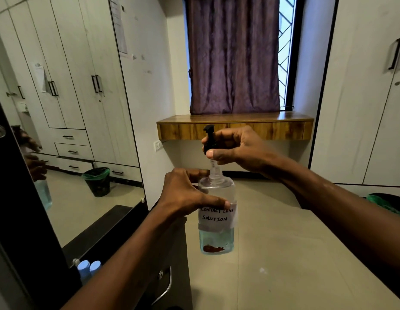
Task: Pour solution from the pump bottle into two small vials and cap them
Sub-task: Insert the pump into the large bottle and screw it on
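Observation:
A clear pump bottle (217, 233) with pale blue liquid in its lower part and a handwritten "contact lens solution" label is held up in the air. My left hand (185, 195) grips its shoulder and side. My right hand (235, 148) pinches the black pump head (209, 137), which stands above the bottle's neck on its clear stem. Two small vials with light blue caps (89, 268) stand side by side on the dark ledge at the lower left, partly hidden by my left forearm.
A large mirror (71, 108) fills the left and reflects wardrobes and a bin. A wooden shelf (235, 128) sits under the curtained window. A bin with a green liner (387, 203) stands at the right. Beige floor lies below.

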`<act>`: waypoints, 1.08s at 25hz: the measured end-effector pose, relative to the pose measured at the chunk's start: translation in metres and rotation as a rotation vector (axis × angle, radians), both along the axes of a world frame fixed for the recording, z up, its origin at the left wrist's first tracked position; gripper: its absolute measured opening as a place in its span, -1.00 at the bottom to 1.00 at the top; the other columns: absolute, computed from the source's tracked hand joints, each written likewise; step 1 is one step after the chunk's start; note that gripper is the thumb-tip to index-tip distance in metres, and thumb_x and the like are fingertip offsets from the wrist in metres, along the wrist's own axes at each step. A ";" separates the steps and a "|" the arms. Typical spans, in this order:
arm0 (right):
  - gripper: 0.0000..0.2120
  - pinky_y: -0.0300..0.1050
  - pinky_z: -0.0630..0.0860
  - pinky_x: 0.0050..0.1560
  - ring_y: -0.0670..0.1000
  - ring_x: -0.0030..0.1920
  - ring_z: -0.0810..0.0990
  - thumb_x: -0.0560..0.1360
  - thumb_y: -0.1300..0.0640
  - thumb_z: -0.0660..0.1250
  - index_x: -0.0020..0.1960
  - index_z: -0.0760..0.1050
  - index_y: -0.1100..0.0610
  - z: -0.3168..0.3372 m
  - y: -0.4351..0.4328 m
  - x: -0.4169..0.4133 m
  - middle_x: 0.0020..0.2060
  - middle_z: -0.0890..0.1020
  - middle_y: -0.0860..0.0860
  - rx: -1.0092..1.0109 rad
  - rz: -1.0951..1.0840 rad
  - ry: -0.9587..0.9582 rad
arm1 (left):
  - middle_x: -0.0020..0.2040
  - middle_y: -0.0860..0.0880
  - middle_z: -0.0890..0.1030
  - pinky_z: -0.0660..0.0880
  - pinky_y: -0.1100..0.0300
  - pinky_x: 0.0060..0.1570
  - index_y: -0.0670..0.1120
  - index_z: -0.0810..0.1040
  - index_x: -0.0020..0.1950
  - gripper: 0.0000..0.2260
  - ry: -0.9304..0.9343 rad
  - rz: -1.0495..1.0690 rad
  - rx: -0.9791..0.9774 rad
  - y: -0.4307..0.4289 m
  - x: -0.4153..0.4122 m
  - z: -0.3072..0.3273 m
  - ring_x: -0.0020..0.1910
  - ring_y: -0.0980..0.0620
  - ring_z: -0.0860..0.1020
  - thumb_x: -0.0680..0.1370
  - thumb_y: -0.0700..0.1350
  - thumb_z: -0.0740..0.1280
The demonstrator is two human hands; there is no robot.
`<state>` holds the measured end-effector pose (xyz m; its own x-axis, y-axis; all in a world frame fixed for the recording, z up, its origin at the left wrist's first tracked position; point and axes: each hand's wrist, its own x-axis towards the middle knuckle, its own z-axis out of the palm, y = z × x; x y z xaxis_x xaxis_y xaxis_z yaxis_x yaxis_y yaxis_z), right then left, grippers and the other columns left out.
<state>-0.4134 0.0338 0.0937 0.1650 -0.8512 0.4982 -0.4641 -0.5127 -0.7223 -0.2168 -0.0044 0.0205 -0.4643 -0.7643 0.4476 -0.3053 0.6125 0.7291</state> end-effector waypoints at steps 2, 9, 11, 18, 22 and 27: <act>-0.68 -0.01 0.69 0.10 0.02 0.07 0.73 0.47 0.22 0.52 0.22 0.64 0.13 0.001 0.002 -0.006 0.07 0.75 0.06 0.021 0.004 0.010 | 0.07 0.10 0.75 0.62 0.37 -0.17 0.01 0.70 0.23 -0.31 0.000 0.009 -0.009 0.000 0.001 0.000 -0.09 0.26 0.70 0.14 0.15 0.71; -0.64 -0.19 0.68 0.03 -0.06 -0.01 0.75 0.38 0.14 0.61 0.15 0.69 0.15 0.000 0.011 -0.003 -0.01 0.77 0.01 0.145 -0.022 0.169 | -0.14 0.12 0.76 0.61 0.35 -0.27 0.02 0.75 0.07 -0.48 -0.003 0.001 -0.015 0.004 0.001 0.007 -0.19 0.24 0.71 0.17 0.11 0.72; -0.59 -0.13 0.66 -0.20 0.00 -0.27 0.70 0.26 -0.08 0.66 -0.09 0.68 0.19 -0.003 0.011 0.008 -0.23 0.74 0.06 0.058 -0.272 0.323 | -0.17 0.14 0.75 0.60 0.37 -0.28 0.03 0.75 0.01 -0.54 -0.005 0.000 -0.021 0.006 0.001 0.004 -0.21 0.25 0.71 0.17 0.07 0.73; -0.43 -0.12 0.60 0.15 -0.04 0.20 0.62 0.50 -0.11 0.47 0.43 0.44 0.06 -0.001 0.006 0.016 0.24 0.63 0.02 0.217 -0.143 0.110 | -0.09 0.16 0.74 0.57 0.44 -0.26 0.09 0.73 0.08 -0.47 -0.015 0.058 -0.068 0.001 0.004 0.006 -0.19 0.34 0.67 0.15 0.12 0.72; -0.30 -0.06 0.65 0.19 -0.04 0.22 0.66 0.46 0.31 0.51 0.50 0.36 -0.03 0.000 0.004 0.012 0.21 0.67 0.02 0.205 -0.016 0.158 | -0.15 0.19 0.72 0.61 0.39 -0.29 0.14 0.71 0.01 -0.49 0.005 0.082 -0.066 0.001 0.006 0.011 -0.21 0.34 0.67 0.11 0.15 0.72; -0.12 -0.19 0.57 -0.10 -0.07 -0.09 0.63 0.15 -0.23 0.66 0.33 0.41 0.06 -0.006 -0.003 0.031 -0.06 0.61 -0.08 -0.078 -0.464 0.375 | -0.22 0.21 0.70 0.53 0.47 -0.34 0.05 0.75 -0.02 -0.55 0.000 0.120 -0.055 0.002 0.003 0.004 -0.22 0.37 0.66 0.14 0.07 0.73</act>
<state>-0.3823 0.0309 0.0880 -0.0386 -0.8395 0.5420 -0.8681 -0.2405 -0.4343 -0.2139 -0.0024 0.0245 -0.3706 -0.7889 0.4902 -0.3792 0.6103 0.6955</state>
